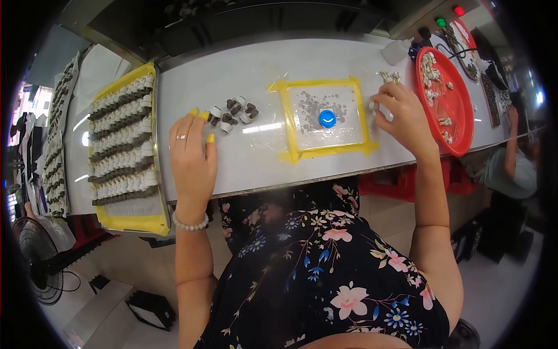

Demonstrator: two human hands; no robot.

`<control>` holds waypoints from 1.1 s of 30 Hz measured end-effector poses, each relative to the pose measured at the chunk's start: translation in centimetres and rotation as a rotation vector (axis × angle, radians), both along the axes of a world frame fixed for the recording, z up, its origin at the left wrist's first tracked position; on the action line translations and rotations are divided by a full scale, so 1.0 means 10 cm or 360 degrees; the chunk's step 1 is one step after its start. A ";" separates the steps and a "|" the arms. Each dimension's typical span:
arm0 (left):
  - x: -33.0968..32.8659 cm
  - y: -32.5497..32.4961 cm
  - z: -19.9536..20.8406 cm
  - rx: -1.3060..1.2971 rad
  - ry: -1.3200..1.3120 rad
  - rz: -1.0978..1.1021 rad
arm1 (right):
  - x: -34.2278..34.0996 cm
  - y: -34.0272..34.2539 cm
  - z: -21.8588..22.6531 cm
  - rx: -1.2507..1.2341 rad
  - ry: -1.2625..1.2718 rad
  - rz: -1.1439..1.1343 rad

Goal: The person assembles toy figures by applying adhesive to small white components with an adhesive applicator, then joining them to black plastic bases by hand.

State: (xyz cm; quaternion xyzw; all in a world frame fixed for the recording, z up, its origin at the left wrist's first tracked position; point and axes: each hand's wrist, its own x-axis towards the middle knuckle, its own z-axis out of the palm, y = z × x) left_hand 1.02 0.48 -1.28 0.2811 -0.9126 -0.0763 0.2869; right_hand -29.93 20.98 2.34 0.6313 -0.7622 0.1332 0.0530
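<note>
L hand point(189, 148) is being held palm down at L side of tbl point(244, 168), fingers spread, thumb apart; its fingertips, w/ yel. on them, are being kept right by a loose group of dk/wht pcs point(225, 124); whether one is being touched can't be told. A ring and a bead bracelet point(190, 223) are being worn on that side. R hand point(404, 110) is being held just past R edge of the yel. tape frame point(361, 113), thumb + index closed; a pale pc point(373, 106) is being pinched at the tips, details too small to tell. Btwn hands, a wht pad point(349, 136) w/ grey dots is being bordered by the tape; a blue disc point(327, 118) is being borne on it, approx. mid. Beyond R hand, a small wht pile point(390, 77) is being partly hidden by the fingers. More wht pcs are being held in red tray point(459, 96), far R. At far L, rows of dk/wht parts point(125, 131) are being carried on a yel.-edged tray point(136, 224).
</note>
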 end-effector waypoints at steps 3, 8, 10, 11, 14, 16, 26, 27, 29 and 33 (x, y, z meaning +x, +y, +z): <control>-0.18 -0.09 0.07 0.0224 -0.0175 -0.0042 | 0.13 -0.01 0.00 0.0131 -0.0078 0.0048; -0.27 -0.18 -0.03 0.0260 -0.0164 -0.0074 | 0.08 -0.01 -0.17 -0.0053 -0.0306 0.0081; -0.27 -0.11 -0.03 0.0215 -0.0093 -0.0089 | 0.07 0.01 -0.21 -0.0095 -0.0325 0.0072; -0.24 -0.06 0.03 0.0551 0.0164 0.0000 | 0.10 0.01 -0.22 -0.0128 -0.0515 0.0009; -0.22 0.01 -0.06 0.1049 0.0792 -0.0078 | 0.20 -0.07 -0.20 -0.0237 -0.0721 -0.0019; -0.24 0.16 0.03 0.1806 0.1046 -0.0250 | 0.27 -0.17 -0.17 -0.0286 -0.0697 0.0223; -0.51 0.70 -0.09 0.2882 0.1178 -0.0508 | 0.39 -0.42 -0.20 -0.0100 -0.0209 0.0511; -0.51 0.70 -0.12 0.2977 0.1193 -0.0568 | 0.39 -0.43 -0.19 -0.0096 -0.0209 0.0512; -0.54 0.74 -0.14 0.2980 0.1212 -0.0563 | 0.41 -0.45 -0.18 -0.0053 -0.0172 0.0521; -0.58 0.79 -0.24 0.2994 0.1323 -0.0569 | 0.38 -0.39 -0.18 -0.0118 -0.0324 0.0464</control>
